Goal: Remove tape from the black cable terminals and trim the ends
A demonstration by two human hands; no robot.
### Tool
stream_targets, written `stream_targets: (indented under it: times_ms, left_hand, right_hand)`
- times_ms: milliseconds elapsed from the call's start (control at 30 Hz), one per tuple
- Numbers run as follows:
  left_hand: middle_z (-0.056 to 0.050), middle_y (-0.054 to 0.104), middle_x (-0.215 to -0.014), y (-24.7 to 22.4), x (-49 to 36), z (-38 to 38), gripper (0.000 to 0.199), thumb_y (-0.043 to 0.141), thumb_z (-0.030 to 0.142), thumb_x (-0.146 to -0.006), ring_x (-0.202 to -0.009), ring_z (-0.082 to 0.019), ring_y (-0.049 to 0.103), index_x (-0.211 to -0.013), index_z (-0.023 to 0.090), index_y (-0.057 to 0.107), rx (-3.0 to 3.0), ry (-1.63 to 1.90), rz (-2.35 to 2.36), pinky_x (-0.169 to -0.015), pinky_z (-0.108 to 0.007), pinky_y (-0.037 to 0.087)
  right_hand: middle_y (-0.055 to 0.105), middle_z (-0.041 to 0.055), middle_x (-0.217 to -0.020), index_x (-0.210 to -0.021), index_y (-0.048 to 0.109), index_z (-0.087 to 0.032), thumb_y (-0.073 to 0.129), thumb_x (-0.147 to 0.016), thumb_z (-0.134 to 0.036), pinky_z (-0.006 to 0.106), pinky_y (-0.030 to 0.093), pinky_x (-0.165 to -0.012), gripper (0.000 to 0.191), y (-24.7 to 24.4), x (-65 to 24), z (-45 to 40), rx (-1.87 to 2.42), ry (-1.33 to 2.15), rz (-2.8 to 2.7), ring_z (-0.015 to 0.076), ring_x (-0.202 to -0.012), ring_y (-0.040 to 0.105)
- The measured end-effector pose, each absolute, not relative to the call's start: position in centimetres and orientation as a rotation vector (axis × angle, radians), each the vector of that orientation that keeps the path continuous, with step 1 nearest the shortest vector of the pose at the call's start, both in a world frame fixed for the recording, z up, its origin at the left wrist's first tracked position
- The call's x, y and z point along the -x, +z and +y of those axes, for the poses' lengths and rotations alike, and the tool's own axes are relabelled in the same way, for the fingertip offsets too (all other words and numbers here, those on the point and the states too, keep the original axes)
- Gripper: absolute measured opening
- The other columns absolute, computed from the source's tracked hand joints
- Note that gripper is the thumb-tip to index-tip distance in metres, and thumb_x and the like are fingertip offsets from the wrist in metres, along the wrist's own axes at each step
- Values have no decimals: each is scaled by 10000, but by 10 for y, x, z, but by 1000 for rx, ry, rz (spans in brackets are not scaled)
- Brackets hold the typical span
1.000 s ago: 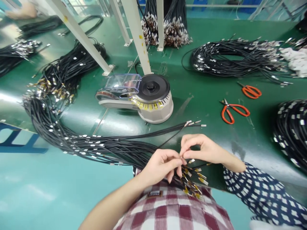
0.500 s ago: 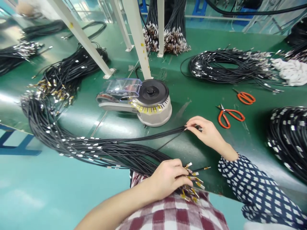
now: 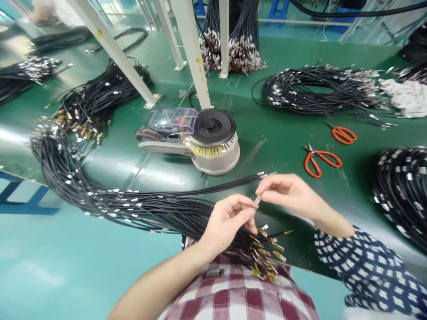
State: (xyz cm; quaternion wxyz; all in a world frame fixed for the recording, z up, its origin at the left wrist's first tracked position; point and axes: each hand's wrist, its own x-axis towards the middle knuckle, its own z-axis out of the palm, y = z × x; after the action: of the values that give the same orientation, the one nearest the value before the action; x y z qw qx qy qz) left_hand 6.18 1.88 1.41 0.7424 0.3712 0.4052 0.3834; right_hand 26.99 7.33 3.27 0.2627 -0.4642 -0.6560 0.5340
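Observation:
Over the near edge of the bench, my left hand (image 3: 230, 220) pinches the end of a black cable between thumb and fingers; the cable's length is mostly hidden behind the hand. The fingers of my right hand (image 3: 290, 195) are closed on the silvery tip (image 3: 257, 201) of that same end. Under and beside my left hand lies a thick bundle of black cables (image 3: 160, 209), their tagged, gold-coloured ends (image 3: 267, 255) spread at the table edge. Just beyond my hands, a few cables (image 3: 230, 184) lie apart from the bundle, with their tips free.
A round tape dispenser (image 3: 215, 153) stands behind the cables, near white metal posts (image 3: 198, 66). Right of it lie orange-handled cutters (image 3: 322, 161) and orange scissors (image 3: 344, 134). Coiled cables (image 3: 310, 91) and a white cloth (image 3: 408, 98) lie farther back. Another large coil (image 3: 400, 191) is at right.
My right hand has let go of the separate cables, leaving them on the bench, and moved nearer. My left hand has risen from the bundle's ends with one cable end, which both hands now hold.

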Motion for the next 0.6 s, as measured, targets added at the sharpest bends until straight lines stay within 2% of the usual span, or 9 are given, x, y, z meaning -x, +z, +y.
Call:
stream_targets:
  times_ms: [33,133,167,200,233,367,433,533,600]
  left_hand:
    - [27,599,-546,14,-63,18,253,731,372,-814,-440,-93,551,-856,133,659,-783,839,898,-486,-215,434]
    - [61,506,-504,14,-65,18,319,765,407,-772,-381,-43,394,-879,112,710,-765,825,910,-398,-184,289]
    - [67,486,-498,15,-65,18,322,770,399,-766,-388,-38,369,-894,107,727,-770,828,910,-400,-183,280]
    - [71,470,-491,15,-66,18,313,772,382,-765,-395,-36,353,-907,105,742,-777,832,912,-405,-183,280]
    - [72,465,-487,14,-68,17,292,769,356,-767,-402,-35,346,-916,106,754,-790,831,915,-412,-182,284]
    - [23,579,-528,10,-76,14,190,745,256,-770,-463,-61,439,-892,118,791,-881,803,955,-477,-197,398]
    - [-30,681,-623,10,-79,12,162,735,235,-767,-536,-101,550,-867,123,798,-935,781,975,-542,-226,479]
    - [-73,744,-744,12,-81,11,133,725,215,-764,-634,-150,650,-835,131,800,-1027,771,1011,-588,-245,532]
    - [-75,743,-773,16,-79,11,123,716,206,-770,-647,-153,665,-829,137,800,-1086,797,1019,-585,-239,542]
  right_hand:
    - [747,78,-923,-936,716,-199,634,-881,-458,350,549,-807,277,26,-286,79,1355,1270,-1840,222,-857,696]
    - [719,139,-1072,-1032,712,-197,544,-912,-426,431,507,-917,308,-2,-348,92,1864,178,-1950,281,-994,662]
    - [690,197,-1124,-1045,710,-153,541,-900,-406,500,474,-960,338,-11,-368,94,1931,73,-1947,340,-1071,628]
    - [678,229,-1118,-1040,708,-121,528,-891,-401,547,467,-950,365,-19,-384,94,1965,27,-1942,376,-1075,619]
    - [679,231,-1100,-1045,707,-115,515,-890,-399,548,485,-919,376,-27,-397,93,1987,-4,-1958,381,-1050,629]
    - [718,152,-961,-1043,703,-153,508,-889,-333,443,542,-788,307,-38,-415,82,2042,-42,-2034,307,-866,686]
    - [719,157,-1018,-1081,688,-156,533,-877,-323,440,537,-807,306,-37,-414,82,2033,-41,-2057,317,-921,681]
    - [651,208,-1246,-1233,620,-121,531,-877,-308,488,493,-930,412,-33,-412,89,1964,-24,-2153,363,-1135,609]
    - [660,214,-1230,-1249,615,-116,506,-885,-287,506,490,-916,417,-32,-413,92,1941,4,-2204,370,-1101,624]
